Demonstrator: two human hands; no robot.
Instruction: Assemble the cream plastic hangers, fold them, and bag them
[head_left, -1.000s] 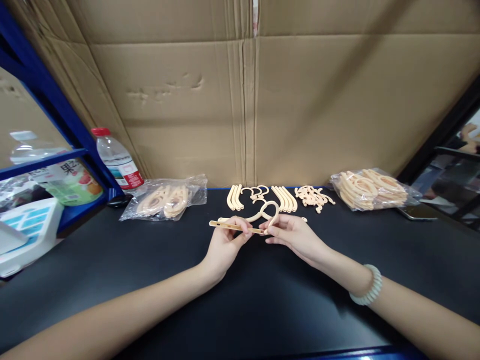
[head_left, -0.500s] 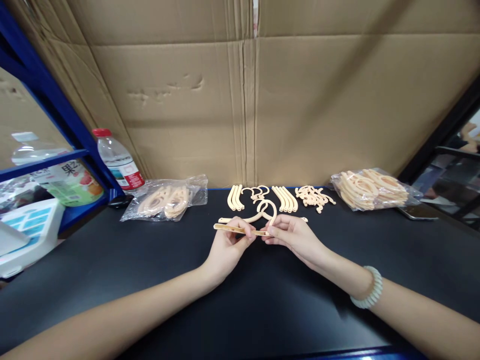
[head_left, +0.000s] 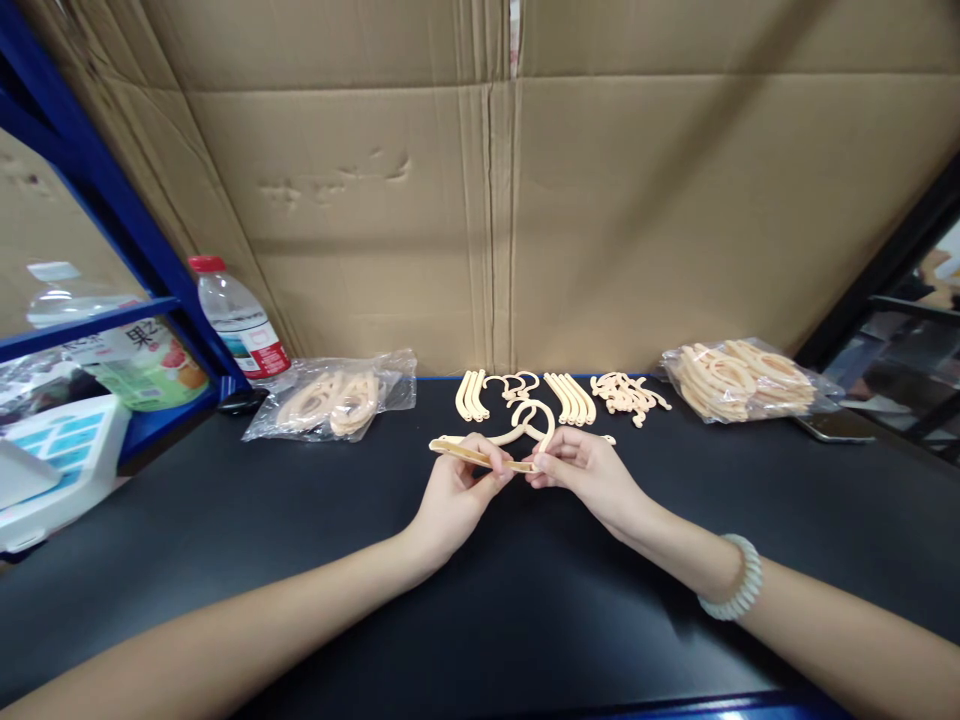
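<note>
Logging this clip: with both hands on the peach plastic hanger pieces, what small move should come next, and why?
Probably press the straight peach plastic bar into the curved hooked piece: left hand and right hand pinch them together at one end, seemingly not yet seated.

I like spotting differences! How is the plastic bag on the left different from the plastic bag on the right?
The left plastic bag looks flatter and holds only a few peach plastic pieces; the right plastic bag is heaped full of them. The left bag lies beside a water bottle; the right bag lies near the black table's far right corner. Both are clear, hold the same peach-coloured parts, and lie untouched at the table's back edge.
</note>
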